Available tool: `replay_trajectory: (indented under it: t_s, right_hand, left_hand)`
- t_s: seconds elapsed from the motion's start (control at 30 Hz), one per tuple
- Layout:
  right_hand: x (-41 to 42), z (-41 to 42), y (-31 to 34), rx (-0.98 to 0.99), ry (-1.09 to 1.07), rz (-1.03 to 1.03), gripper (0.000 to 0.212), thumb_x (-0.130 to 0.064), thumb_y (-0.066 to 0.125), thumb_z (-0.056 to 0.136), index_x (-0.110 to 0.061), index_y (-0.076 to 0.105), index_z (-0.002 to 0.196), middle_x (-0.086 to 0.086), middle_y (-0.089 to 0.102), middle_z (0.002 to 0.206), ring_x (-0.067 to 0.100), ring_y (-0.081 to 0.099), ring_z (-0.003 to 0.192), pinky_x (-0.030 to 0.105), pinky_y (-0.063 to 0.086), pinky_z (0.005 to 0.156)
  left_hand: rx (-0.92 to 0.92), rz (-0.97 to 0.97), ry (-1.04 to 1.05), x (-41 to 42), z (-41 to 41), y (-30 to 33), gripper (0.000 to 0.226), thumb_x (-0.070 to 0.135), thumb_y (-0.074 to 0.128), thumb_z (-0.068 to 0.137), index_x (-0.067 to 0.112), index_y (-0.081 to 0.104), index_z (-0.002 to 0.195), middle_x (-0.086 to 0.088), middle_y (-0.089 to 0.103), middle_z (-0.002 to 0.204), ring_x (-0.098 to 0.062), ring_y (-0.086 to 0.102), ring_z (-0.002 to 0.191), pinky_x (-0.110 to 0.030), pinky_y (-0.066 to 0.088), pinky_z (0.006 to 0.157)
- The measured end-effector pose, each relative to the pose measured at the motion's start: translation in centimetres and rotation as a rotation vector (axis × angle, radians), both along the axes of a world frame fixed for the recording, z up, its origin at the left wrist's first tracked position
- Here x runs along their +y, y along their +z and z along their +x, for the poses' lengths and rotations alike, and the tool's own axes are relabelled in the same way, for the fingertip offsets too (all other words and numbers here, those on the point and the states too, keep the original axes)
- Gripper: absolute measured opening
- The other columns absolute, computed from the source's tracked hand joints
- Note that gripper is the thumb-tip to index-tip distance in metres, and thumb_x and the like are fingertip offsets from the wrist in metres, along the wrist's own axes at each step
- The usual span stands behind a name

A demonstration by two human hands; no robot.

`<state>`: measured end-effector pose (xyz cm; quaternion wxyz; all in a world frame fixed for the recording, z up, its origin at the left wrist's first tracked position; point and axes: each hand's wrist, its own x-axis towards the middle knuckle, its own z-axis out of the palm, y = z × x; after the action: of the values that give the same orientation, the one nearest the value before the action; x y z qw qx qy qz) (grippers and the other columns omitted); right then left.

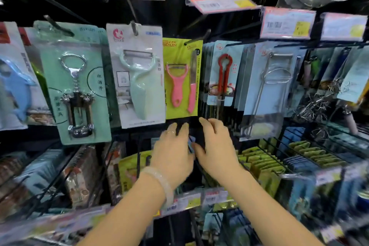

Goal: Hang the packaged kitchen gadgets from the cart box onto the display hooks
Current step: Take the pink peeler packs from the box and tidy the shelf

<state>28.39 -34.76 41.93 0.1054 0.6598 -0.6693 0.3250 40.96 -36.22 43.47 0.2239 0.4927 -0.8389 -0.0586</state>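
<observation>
Both hands reach into a dark store rack crowded with carded gadgets on hooks. The left hand (171,152), with a pale bangle (159,183) on its wrist, and the right hand (214,146) meet around a small blue packet (191,143) between them; the grip itself is blurred, so I cannot tell how firmly. Just above the fingertips hangs a pink peeler card (180,78); left of it, a mint peeler (137,78) and a corkscrew (76,88). Price tags (287,24) sit up right.

Black display hooks (194,41) carry carded packs: lime peeler-and-knife card (180,78), with mint peeler card (137,74) just left, red-tongs card (223,72) right.
</observation>
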Motion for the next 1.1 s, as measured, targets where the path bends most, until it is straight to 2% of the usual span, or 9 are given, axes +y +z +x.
replay_trajectory:
  t_s: [0.23, 0.33, 0.4, 0.5, 0.6, 0.67, 0.73, 0.93, 1.1]
  right_hand:
    - [8.0, 0.4, -8.7, 0.003, -0.057, 0.019, 0.062, -0.024, 0.063, 0.074, -0.009, 0.04, 0.13, 0.021, 0.053, 0.123, 0.041, 0.055, 0.111, 0.05, 0.05, 0.088]
    - [11.9, 0.0, -12.2, 0.018, -0.142, 0.099, 0.063, -0.023, 0.072, 0.071, -0.007, 0.046, 0.127, 0.019, 0.056, 0.121, 0.039, 0.058, 0.108, 0.047, 0.052, 0.086]
    - [14.6, -0.2, -14.7, 0.029, -0.194, 0.181, 0.067, -0.02, 0.076, 0.066, -0.006, 0.048, 0.126, 0.017, 0.058, 0.117, 0.037, 0.061, 0.104, 0.046, 0.054, 0.082]
    - [18.1, -0.4, -18.1, 0.027, -0.26, 0.312, 0.061, -0.026, 0.067, 0.065, -0.008, 0.053, 0.121, 0.015, 0.062, 0.11, 0.034, 0.065, 0.095, 0.04, 0.057, 0.074]
    - [21.1, -0.4, -21.3, -0.049, -0.341, 0.476, 0.069, -0.029, 0.077, 0.052, -0.013, 0.055, 0.115, 0.008, 0.064, 0.101, 0.026, 0.068, 0.085, 0.032, 0.057, 0.065]
    - [22.8, -0.5, -23.0, -0.092, -0.378, 0.564, 0.082, -0.032, 0.086, 0.045, -0.015, 0.052, 0.117, 0.007, 0.064, 0.102, 0.025, 0.068, 0.084, 0.03, 0.057, 0.063]
    - [24.3, -1.0, -24.7, -0.133, -0.406, 0.623, 0.077, -0.033, 0.082, 0.058, -0.012, 0.052, 0.126, 0.011, 0.06, 0.113, 0.031, 0.064, 0.097, 0.037, 0.056, 0.074]
    - [28.4, -3.3, -26.4, -0.249, -0.513, 0.789, 0.065, -0.033, 0.051, 0.092, -0.016, 0.022, 0.148, 0.009, 0.029, 0.145, 0.031, 0.033, 0.132, 0.038, 0.031, 0.107]
    - [31.1, -7.4, -28.1, -0.282, -0.579, 0.864, 0.067, -0.033, 0.049, 0.093, -0.017, 0.016, 0.149, 0.01, 0.027, 0.144, 0.031, 0.032, 0.128, 0.036, 0.03, 0.104]
  left_hand:
    - [-0.099, 0.119, -0.153, 7.1, 0.6, -7.4, 0.075, 0.028, 0.046, 0.096, 0.026, -0.004, 0.151, -0.001, -0.006, 0.159, -0.022, 0.005, 0.146, -0.034, 0.013, 0.117]
    - [-0.223, 0.133, -0.299, 9.7, 0.1, -10.3, 0.088, 0.036, 0.079, 0.064, 0.015, 0.043, 0.141, -0.014, 0.043, 0.144, -0.028, 0.05, 0.127, -0.036, 0.046, 0.097]
    - [-0.264, 0.085, -0.34, 11.3, -0.5, -12.9, 0.087, 0.035, 0.085, 0.041, 0.014, 0.063, 0.123, -0.011, 0.064, 0.122, -0.025, 0.066, 0.105, -0.032, 0.055, 0.079]
    - [-0.347, 0.184, -0.476, 13.5, -1.4, -16.1, 0.082, 0.027, 0.073, 0.068, 0.01, 0.039, 0.142, -0.015, 0.04, 0.145, -0.033, 0.046, 0.13, -0.04, 0.042, 0.102]
    - [-0.423, 0.336, -0.473, 15.3, -2.4, -19.0, 0.095, 0.034, 0.087, 0.045, 0.011, 0.052, 0.13, -0.016, 0.054, 0.132, -0.034, 0.06, 0.113, -0.042, 0.053, 0.087]
    - [-0.49, 0.446, -0.525, 16.4, -3.1, -20.9, 0.088, 0.03, 0.074, 0.073, 0.013, 0.029, 0.147, -0.018, 0.026, 0.151, -0.036, 0.034, 0.137, -0.048, 0.035, 0.108]
    - [-0.521, 0.461, -0.584, 17.2, -3.6, -22.7, 0.075, 0.023, 0.05, 0.093, 0.019, 0.004, 0.152, -0.009, 0.001, 0.159, -0.026, 0.007, 0.146, -0.04, 0.016, 0.116]
    - [-0.648, 0.473, -0.638, 18.9, -6.5, -26.1, 0.073, 0.019, 0.048, 0.094, 0.019, 0.002, 0.152, -0.01, 0.002, 0.159, -0.03, 0.01, 0.144, -0.04, 0.017, 0.116]
    - [-0.672, 0.472, -0.689, 20.7, -10.8, -27.2, 0.073, 0.02, 0.047, 0.094, 0.018, 0.003, 0.152, -0.011, 0.002, 0.159, -0.028, 0.009, 0.145, -0.039, 0.019, 0.115]
